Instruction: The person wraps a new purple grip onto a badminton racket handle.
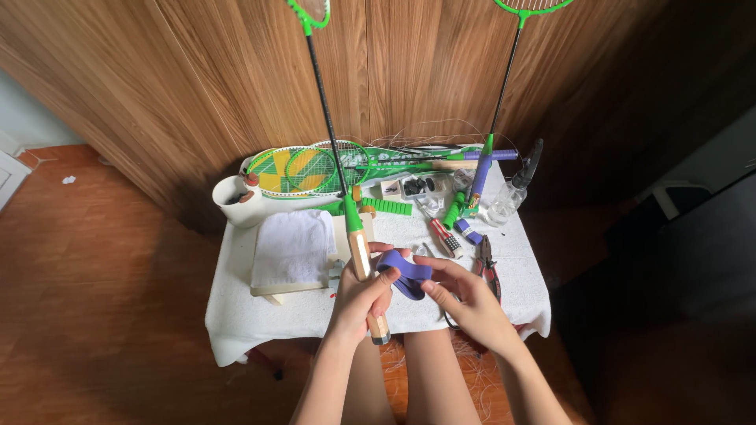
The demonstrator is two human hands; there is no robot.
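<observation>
Partly hidden, both hands [409, 295] grip a racket handle [364, 271] and purple tape [405, 275].

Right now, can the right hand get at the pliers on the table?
Probably yes. The pliers lie uncovered on the white cloth just beyond the right hand, nothing between them. But its fingers pinch the purple grip tape, so it must let go first.

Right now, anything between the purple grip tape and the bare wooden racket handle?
Nothing visible. The left hand grips the wooden handle; the right hand holds the purple tape right beside it, with only open air between.
</observation>
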